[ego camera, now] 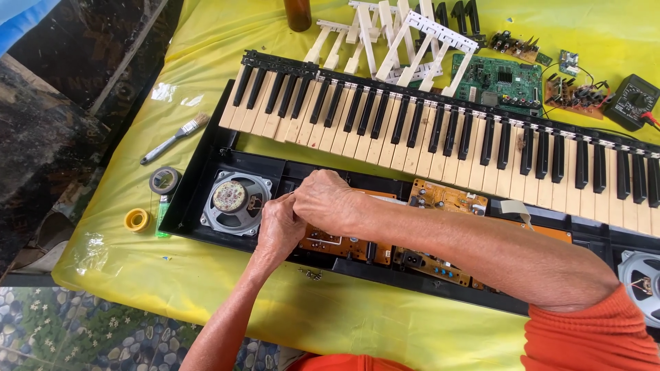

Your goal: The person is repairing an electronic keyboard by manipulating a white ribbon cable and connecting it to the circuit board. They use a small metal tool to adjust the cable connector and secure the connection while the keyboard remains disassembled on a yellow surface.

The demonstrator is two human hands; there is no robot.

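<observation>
tablecloth: glossy plastic (wrinkled) | keyboard case: black plastic

Two speakers, two tape rolls, one paintbrush.

Looking down from my feed: table under glossy yellow plastic sheet, wrinkled, catching bright even daylight, glare patches near left edge. Left of table I see dark stone-like slabs, mottled black and brown, pale streak running diagonally across. Blue fabric or sheet in top left corner. Bottom left: floor with pebble-pattern covering, grey and blue stones, small white flowers. No walls or windows visible from my view.
</observation>
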